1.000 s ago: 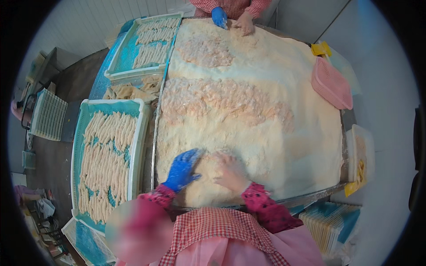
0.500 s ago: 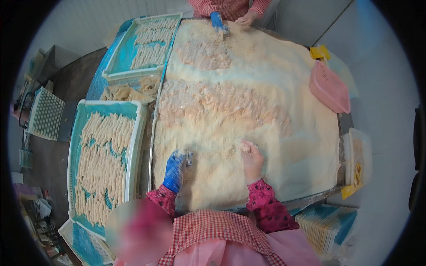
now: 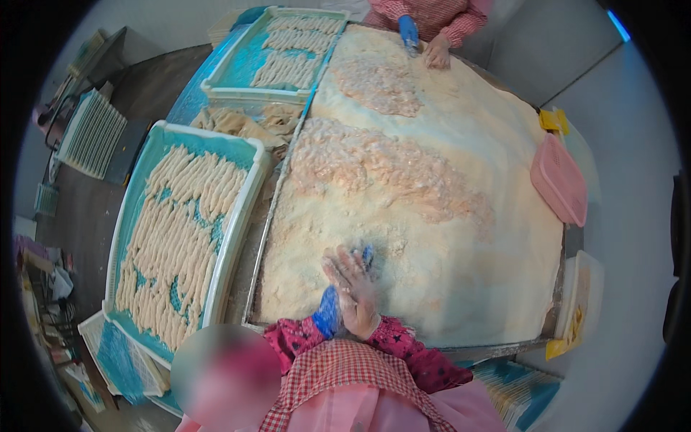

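Near the front edge of a broad tray of pale flour (image 3: 446,281), my left hand (image 3: 325,313), in a powdered blue glove, lies mostly beneath my right hand (image 3: 349,284). My right hand is flour-dusted and pale, with fingers stretched out over the left one. Most blue fingers are hidden, as is anything between the palms. Beyond them a band of wet, pinkish-beige pieces (image 3: 381,165) crosses the flour, and a smaller patch (image 3: 374,90) lies farther back.
Left are white-rimmed turquoise trays with rows of coated strips (image 3: 257,173) (image 3: 209,88), separated by tan cloths (image 3: 237,126). Right are a pink basket (image 3: 558,180) and clear container (image 3: 583,288). Opposite, a co-worker's gloved hand (image 3: 407,34) and pale hand (image 3: 437,54) work the flour. Racks (image 3: 93,133) stand left.
My hands have come together from apart, my right moving left and over the gloved left. The view has shifted, and the co-worker's hands have moved slightly.
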Motion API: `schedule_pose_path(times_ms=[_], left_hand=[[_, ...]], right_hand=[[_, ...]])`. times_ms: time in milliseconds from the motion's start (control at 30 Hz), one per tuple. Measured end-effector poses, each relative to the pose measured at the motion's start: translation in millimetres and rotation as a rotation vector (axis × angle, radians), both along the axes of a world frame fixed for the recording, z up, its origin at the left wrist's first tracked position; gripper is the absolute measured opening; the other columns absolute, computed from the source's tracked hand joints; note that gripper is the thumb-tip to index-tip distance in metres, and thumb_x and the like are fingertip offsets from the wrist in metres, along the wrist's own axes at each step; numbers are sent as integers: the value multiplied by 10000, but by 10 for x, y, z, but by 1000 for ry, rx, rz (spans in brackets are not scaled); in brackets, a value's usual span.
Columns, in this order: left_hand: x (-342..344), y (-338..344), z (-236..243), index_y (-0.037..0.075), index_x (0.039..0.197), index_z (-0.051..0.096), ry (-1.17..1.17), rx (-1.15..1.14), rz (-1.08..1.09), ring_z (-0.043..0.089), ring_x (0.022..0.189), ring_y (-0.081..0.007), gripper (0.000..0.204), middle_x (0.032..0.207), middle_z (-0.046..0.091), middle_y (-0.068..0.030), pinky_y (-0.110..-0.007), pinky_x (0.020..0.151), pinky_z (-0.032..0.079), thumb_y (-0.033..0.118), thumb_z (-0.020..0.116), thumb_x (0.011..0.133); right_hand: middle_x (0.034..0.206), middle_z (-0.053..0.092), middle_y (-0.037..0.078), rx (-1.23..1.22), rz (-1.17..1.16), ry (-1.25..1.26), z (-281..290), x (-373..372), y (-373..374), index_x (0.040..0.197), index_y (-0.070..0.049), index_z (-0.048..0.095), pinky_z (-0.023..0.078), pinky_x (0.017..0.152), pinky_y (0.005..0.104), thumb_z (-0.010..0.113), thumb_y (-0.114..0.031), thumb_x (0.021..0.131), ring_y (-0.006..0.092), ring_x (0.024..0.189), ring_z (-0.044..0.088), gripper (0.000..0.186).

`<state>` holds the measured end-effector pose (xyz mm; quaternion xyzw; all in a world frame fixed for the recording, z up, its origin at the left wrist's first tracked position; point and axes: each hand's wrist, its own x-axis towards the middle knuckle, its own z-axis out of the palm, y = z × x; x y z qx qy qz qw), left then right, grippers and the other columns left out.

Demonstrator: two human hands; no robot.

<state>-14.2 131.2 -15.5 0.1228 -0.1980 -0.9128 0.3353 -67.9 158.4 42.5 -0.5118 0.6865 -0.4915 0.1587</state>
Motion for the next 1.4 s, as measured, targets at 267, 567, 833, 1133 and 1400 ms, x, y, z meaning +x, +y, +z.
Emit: schedule_pose_path(times_ms=[267, 567, 833, 1133, 1400], left_hand=[[-295, -40, 280, 39, 1318, 332, -178, -157, 538, 411, 1143, -236, 485, 1281, 404, -153, -341, 942, 342, 319, 364, 923], [739, -804, 235, 106, 1224, 450, -281, 435, 25, 527, 731, -151, 413, 910, 562, -61, -258, 660, 446, 389, 402, 927], [1534, -2820, 669, 108, 987, 484, -286, -178, 496, 507, 782, -160, 277, 881, 513, -51, -312, 698, 448, 361, 380, 948], [3893, -5067, -951, 6, 1325, 363, -1456, -832, 208, 409, 1182, -199, 537, 1316, 422, -91, -319, 1014, 290, 394, 319, 956], [3728, -4978, -152, 20, 1293, 415, -1383, -608, -69, 442, 1167, -239, 479, 1258, 487, -112, -326, 983, 329, 338, 383, 936]], right_hand=[[1412, 256, 211, -220, 139, -394, -100, 47, -138, 1366, 38, 228, 149, 1082, 375, 352, -277, 916, 310, 1337, 196, 563], [1038, 580, 128, 219, -47, -89, -495, -458, 30, 1043, -58, 597, 412, 878, 347, 600, -108, 786, 280, 989, 538, 262], [1132, 524, 128, 238, 46, 317, -728, -490, -373, 1004, -71, 587, 339, 946, 421, 564, -41, 761, 313, 1084, 448, 246], [1111, 548, 108, 219, -141, -74, -761, -553, -412, 956, -44, 587, 370, 943, 358, 454, 25, 801, 268, 1059, 479, 216], [1053, 573, 97, 146, 264, 292, -563, -255, -1133, 967, -64, 594, 388, 904, 360, 482, -39, 808, 279, 1007, 514, 196]])
